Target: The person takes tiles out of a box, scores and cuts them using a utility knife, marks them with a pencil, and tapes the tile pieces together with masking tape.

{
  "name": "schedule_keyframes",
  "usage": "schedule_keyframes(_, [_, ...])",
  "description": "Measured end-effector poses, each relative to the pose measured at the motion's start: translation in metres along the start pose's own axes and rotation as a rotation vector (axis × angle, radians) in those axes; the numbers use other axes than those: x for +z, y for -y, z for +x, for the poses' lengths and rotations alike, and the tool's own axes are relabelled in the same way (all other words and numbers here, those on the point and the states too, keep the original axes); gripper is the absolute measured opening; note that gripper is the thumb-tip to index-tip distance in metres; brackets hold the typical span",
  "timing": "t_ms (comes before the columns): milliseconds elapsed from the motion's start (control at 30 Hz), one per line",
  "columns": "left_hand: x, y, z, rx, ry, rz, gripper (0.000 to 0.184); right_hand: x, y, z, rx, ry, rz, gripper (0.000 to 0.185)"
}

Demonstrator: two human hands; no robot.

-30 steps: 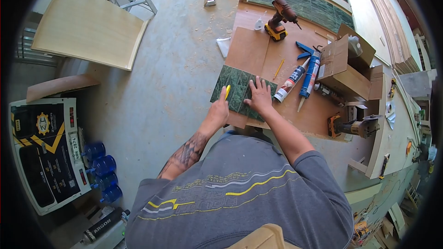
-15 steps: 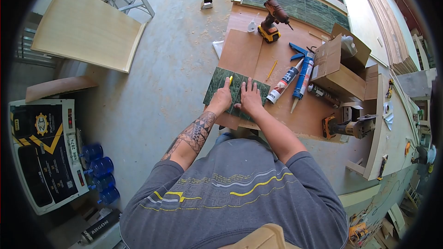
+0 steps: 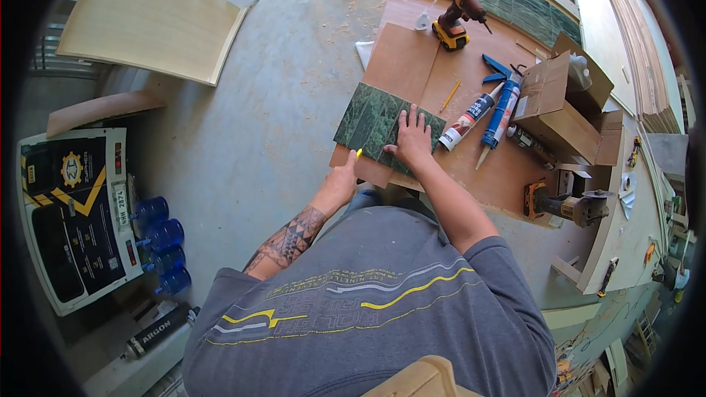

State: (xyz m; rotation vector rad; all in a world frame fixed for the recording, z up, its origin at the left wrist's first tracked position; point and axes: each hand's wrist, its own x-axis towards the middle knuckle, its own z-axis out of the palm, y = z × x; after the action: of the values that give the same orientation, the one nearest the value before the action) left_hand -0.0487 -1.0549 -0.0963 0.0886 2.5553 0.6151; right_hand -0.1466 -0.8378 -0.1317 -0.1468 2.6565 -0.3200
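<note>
A dark green marble-look tile point(image 3: 365, 112) with thin lines across it lies on reddish-brown plywood point(image 3: 399, 56). My right hand point(image 3: 413, 138) presses flat on the tile's right part, fingers spread and thumb out to the side. At the near left edge of the tile, my left hand point(image 3: 340, 182) is closed around a slim yellow tool point(image 3: 359, 154). Only the tool's yellow end shows, so its exact kind is unclear. Beyond my right hand lie a yellow pencil point(image 3: 450, 96) and a white-and-black adhesive cartridge point(image 3: 471, 117).
A caulking gun point(image 3: 501, 114) lies right of the cartridge, before an open cardboard box point(image 3: 548, 95). A cordless impact driver point(image 3: 457, 18) stands farther back, and an angle grinder point(image 3: 566, 204) rests at the right. Wood shavings litter the floor point(image 3: 294, 66) on the left.
My left hand has drawn the yellow tool toward my body, from the tile's middle to its near edge. My right hand stays pressed on the tile. The whole view has shifted slightly.
</note>
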Motion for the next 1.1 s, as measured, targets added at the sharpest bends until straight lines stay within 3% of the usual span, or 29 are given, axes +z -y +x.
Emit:
schedule_keyframes(267, [-0.011, 0.001, -0.039, -0.069, 0.082, -0.064, 0.061, 0.001, -0.010, -0.002, -0.044, -0.038, 0.110, 0.120])
schedule_keyframes(300, [-0.018, -0.008, -0.032, -0.061, 0.080, -0.060, 0.061, 0.005, -0.017, 0.000, -0.038, -0.045, 0.111, 0.120])
schedule_keyframes(367, [-0.023, -0.031, -0.007, 0.081, -0.117, -0.213, 0.063, 0.015, -0.030, 0.002, -0.114, -0.111, 0.214, 0.121])
schedule_keyframes(633, [-0.002, -0.080, 0.108, 0.098, -0.133, -0.159, 0.064, 0.018, -0.032, 0.007, -0.136, -0.107, 0.117, 0.121])
schedule_keyframes(1000, [0.006, -0.085, 0.121, 0.040, -0.091, -0.101, 0.063, 0.009, -0.033, 0.006, -0.155, -0.007, 0.039, 0.123])
schedule_keyframes(1100, [0.003, -0.087, 0.110, 0.043, -0.061, -0.027, 0.072, 0.011, -0.033, 0.007, -0.148, -0.034, 0.056, 0.126])
